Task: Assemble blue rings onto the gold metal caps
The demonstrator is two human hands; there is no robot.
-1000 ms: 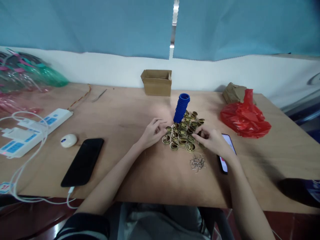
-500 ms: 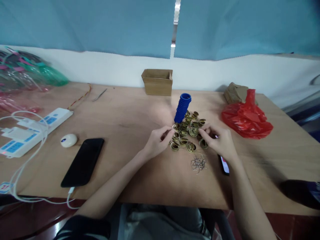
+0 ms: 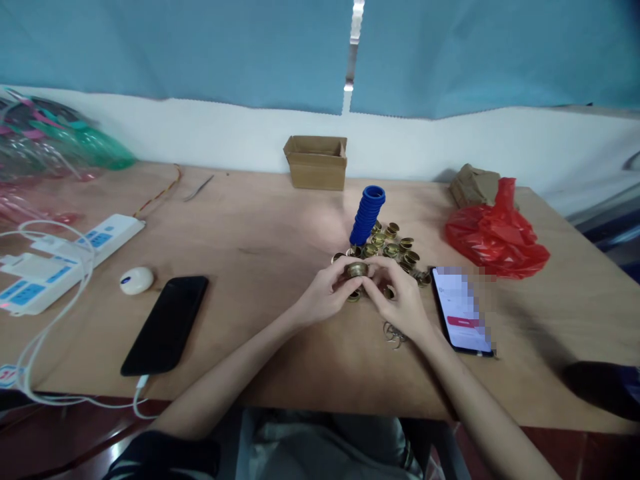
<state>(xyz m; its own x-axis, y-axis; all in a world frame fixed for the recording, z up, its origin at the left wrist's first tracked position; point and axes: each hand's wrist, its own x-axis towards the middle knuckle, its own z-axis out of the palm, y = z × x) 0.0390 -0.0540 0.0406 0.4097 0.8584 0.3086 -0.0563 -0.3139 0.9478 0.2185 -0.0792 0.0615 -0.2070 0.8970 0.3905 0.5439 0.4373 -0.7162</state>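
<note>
My left hand (image 3: 325,297) and my right hand (image 3: 397,300) meet above the table, fingers closed together on one brass ring (image 3: 357,269) lifted off the pile. Behind them several more brass rings (image 3: 395,250) lie in a heap on the wooden table (image 3: 260,233). A leaning stack of blue rings (image 3: 367,216) stands at the back of the heap. A small tangle of thin wire clips (image 3: 394,333) lies just under my right wrist.
A lit phone (image 3: 463,309) lies right of my hands, a black phone (image 3: 166,324) on a cable to the left. Further left are a white round object (image 3: 137,280) and power strips (image 3: 65,257). A cardboard box (image 3: 316,162) and a red bag (image 3: 495,233) sit behind.
Both hands left the pile and came together in front of it, lifting one brass ring between them. The lit phone, earlier hidden under my right hand, is now uncovered.
</note>
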